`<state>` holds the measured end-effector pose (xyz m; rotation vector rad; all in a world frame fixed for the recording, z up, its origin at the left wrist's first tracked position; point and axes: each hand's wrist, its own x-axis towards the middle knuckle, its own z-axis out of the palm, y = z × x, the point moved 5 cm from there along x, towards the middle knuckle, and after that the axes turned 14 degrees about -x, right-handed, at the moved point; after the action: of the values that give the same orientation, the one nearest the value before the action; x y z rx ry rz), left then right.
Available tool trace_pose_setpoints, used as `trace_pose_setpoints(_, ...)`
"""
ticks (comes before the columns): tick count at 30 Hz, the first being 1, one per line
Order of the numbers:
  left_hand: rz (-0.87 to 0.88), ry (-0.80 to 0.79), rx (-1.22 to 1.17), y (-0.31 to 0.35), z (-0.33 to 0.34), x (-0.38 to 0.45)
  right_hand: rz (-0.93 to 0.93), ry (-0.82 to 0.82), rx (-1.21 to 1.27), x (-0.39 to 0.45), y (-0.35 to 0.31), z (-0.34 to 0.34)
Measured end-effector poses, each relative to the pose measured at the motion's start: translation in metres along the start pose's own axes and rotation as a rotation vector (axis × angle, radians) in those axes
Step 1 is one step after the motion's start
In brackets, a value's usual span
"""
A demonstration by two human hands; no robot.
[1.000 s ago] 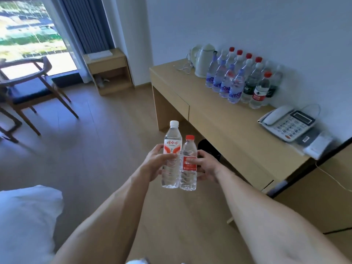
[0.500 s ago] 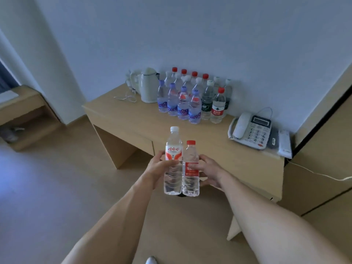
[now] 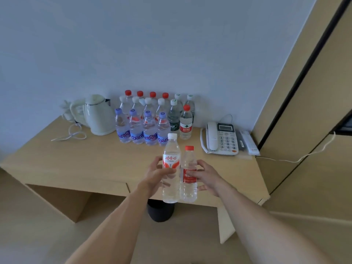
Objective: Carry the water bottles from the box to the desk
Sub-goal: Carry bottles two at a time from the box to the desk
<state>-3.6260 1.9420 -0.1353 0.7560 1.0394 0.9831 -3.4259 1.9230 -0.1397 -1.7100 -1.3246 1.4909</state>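
Observation:
I hold two clear water bottles upright and side by side in front of the wooden desk (image 3: 95,164). My left hand (image 3: 155,177) grips the taller white-capped bottle (image 3: 170,168) with the red and white label. My right hand (image 3: 206,177) grips the shorter red-capped bottle (image 3: 188,174) with the red label. Both bottles hang over the desk's front edge, above the floor. Against the wall at the back of the desk stand several bottles in a cluster (image 3: 150,119), with red, white and purple caps. The box is out of view.
A pale electric kettle (image 3: 99,115) with a loose cord stands left of the bottle cluster. A white telephone (image 3: 221,139) and a remote lie at the desk's right end. A dark bin (image 3: 161,211) sits under the desk. A wooden wardrobe panel (image 3: 314,111) rises on the right.
I have turned right and stepped nearer to the desk, which now faces me square on. Both hands keep the same grip on the two bottles.

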Motion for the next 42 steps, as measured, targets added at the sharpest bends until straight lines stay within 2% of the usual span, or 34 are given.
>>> trace_pose_setpoints(3, 0.018, -0.058, 0.042, 0.006, 0.008, 0.02, 0.0, 0.045, 0.016, 0.012, -0.002, -0.012)
trace_pose_setpoints(8, 0.071, -0.054, 0.073, 0.024, 0.013, 0.052, -0.026, 0.057, 0.02, 0.045, -0.014, -0.026)
trace_pose_setpoints(21, 0.234, -0.026, 0.382, 0.05, 0.018, 0.131, -0.149, 0.115, -0.229, 0.124, -0.044, -0.06)
trace_pose_setpoints(32, 0.237, -0.044, 0.475, 0.043, 0.016, 0.153, -0.176, 0.175, -0.405, 0.145, -0.036, -0.068)
trace_pose_setpoints(38, 0.261, -0.122, 0.699, 0.047, 0.014, 0.155, -0.214, 0.209, -0.508, 0.14, -0.036, -0.067)
trace_pose_setpoints(42, 0.238, -0.154, 0.754, 0.057, 0.01, 0.152, -0.22, 0.221, -0.53, 0.138, -0.033, -0.066)
